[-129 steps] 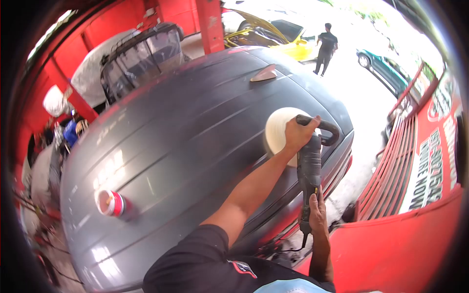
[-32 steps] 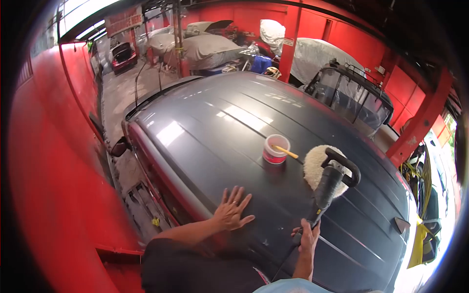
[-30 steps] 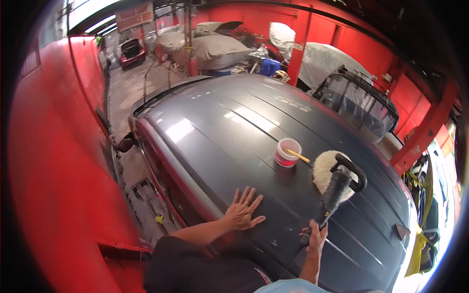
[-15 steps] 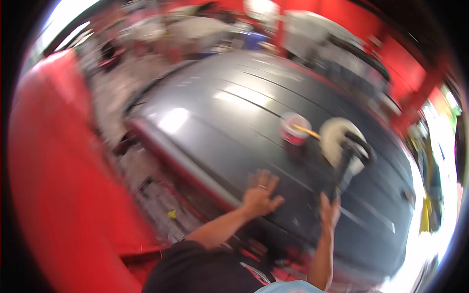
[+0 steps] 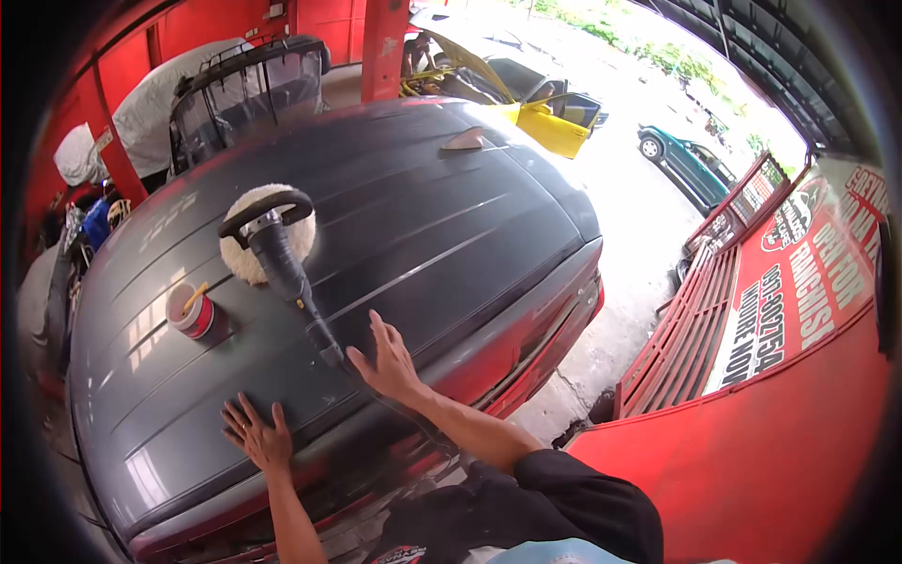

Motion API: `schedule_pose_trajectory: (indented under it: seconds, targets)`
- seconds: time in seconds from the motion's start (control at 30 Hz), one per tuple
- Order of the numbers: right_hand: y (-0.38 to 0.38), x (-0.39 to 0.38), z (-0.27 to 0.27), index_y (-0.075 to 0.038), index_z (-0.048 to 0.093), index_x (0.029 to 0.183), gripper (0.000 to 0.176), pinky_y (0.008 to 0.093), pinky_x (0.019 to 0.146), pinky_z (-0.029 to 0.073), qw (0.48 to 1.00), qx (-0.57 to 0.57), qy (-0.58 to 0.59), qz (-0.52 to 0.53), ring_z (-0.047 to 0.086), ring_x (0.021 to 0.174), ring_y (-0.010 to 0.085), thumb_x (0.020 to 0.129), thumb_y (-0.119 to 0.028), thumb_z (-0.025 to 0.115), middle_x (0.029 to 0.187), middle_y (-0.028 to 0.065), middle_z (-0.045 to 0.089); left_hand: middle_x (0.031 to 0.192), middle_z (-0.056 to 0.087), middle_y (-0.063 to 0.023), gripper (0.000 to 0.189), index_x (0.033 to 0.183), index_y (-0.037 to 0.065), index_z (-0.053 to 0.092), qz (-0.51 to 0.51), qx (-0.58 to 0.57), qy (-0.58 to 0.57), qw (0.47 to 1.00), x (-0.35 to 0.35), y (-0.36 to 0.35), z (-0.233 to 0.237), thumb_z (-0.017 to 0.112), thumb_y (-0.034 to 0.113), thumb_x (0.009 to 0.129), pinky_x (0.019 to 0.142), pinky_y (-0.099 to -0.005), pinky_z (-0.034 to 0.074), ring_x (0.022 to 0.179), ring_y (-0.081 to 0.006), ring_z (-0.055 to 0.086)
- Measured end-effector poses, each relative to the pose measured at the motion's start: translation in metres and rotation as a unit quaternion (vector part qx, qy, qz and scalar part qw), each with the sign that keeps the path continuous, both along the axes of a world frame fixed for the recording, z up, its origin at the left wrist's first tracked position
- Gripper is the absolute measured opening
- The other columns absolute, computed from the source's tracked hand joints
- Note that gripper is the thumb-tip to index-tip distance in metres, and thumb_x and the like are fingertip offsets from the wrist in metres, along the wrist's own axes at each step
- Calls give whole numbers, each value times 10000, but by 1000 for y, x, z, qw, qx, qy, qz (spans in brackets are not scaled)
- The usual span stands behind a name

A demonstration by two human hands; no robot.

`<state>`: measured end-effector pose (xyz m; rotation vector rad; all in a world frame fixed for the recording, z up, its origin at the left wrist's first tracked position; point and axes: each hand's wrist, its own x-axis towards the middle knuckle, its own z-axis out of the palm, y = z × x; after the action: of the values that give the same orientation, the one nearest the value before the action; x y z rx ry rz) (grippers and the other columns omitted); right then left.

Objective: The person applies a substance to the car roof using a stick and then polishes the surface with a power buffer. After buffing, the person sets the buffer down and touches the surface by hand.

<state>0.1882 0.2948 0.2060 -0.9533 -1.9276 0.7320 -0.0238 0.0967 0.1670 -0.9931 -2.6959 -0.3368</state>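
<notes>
A black car polisher (image 5: 285, 266) with a D-shaped handle and a fluffy white wool pad (image 5: 246, 268) rests on the dark grey roof (image 5: 404, 235) of a vehicle. My right hand (image 5: 387, 362) hovers just beside the polisher's tail end, fingers spread and holding nothing. A dark cord runs from that end beneath my right wrist. Fingers apart, my left hand (image 5: 258, 434) lies on the roof near its close edge, with a ring on one finger. Between my left hand and the pad stands a white and red tub (image 5: 191, 312) with a yellow-handled tool in it.
A small fin antenna (image 5: 463, 139) rises from the roof's far end. Beyond it is a yellow car (image 5: 554, 127) with its bonnet and door up or ajar. Red posts (image 5: 383, 52) and covered vehicles are at the left; a red metal gate with a sign (image 5: 799, 273) is at the right.
The view has swung to the right, towards the outdoor side. My right hand has come off the polisher's tail end and opened. My left hand still rests on the roof.
</notes>
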Motion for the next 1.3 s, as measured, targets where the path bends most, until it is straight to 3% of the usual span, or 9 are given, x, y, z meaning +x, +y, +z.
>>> schedule_pose_trajectory:
  seconds: [0.5,0.6,0.67,0.73,0.83,0.87,0.93,1.0,1.3]
  targets:
    - [60,143,-68,-12,646,1086,252,468,1000,461,966,250,-54,40,562,1130,355,857,-113,668,1121,152,600,1542,332,-273,719,1493,6,356,73,37,150,985,-13,-8,-38,541,465,972,1188,-560,167,1437,-448,280]
    - [72,147,-80,-9,636,997,140,509,956,448,944,308,-101,62,592,1068,358,868,-45,592,1054,141,645,1371,519,-286,577,1284,-85,531,146,94,153,973,88,-17,-25,570,374,936,1146,-558,265,1345,-465,396]
    - [73,146,-82,-17,637,1038,170,501,981,431,939,312,-125,72,583,1093,347,885,-58,576,1065,135,647,1272,578,-266,443,1219,-31,583,192,190,75,960,168,-49,-39,604,303,928,1083,-530,344,1254,-447,489]
    - [70,138,-88,-17,644,1141,222,502,951,460,935,325,-129,51,600,1082,357,955,-93,551,1105,163,653,1184,626,-280,429,1167,-15,611,252,230,-195,920,272,-123,-122,604,343,932,991,-503,427,1179,-458,550]
    - [67,133,-98,-65,650,1191,251,480,932,474,920,344,-183,34,605,1062,338,965,-104,550,1107,148,644,1193,647,-263,479,1171,25,625,374,179,-538,734,469,-245,-237,553,443,949,963,-482,466,1184,-450,570]
    - [64,131,-97,-83,653,1191,249,475,931,469,921,342,-183,37,597,1078,329,966,-104,547,1129,133,636,1180,673,-190,420,1184,80,655,321,4,-597,735,562,-299,-316,537,414,959,949,-466,482,1139,-384,613]
    - [53,127,-92,-114,654,1192,248,473,933,462,925,318,-205,30,584,1101,316,969,-104,547,1149,113,627,1141,680,-176,415,1169,70,662,402,-61,-690,599,645,-310,-252,549,405,952,917,-457,491,1090,-363,624]
    - [69,139,-101,-144,668,1184,243,461,947,457,926,314,-209,26,586,1106,290,974,-119,548,1153,94,632,1101,687,-163,410,1154,61,669,424,-60,-716,551,684,-300,-223,560,396,945,885,-449,500,1042,-342,635]
    - [70,137,-100,-176,676,1185,244,452,957,453,928,298,-221,5,588,1109,269,985,-142,539,1162,71,636,921,719,-102,390,1087,18,699,351,-11,-615,706,511,-268,-173,612,355,911,741,-411,539,823,-246,686]
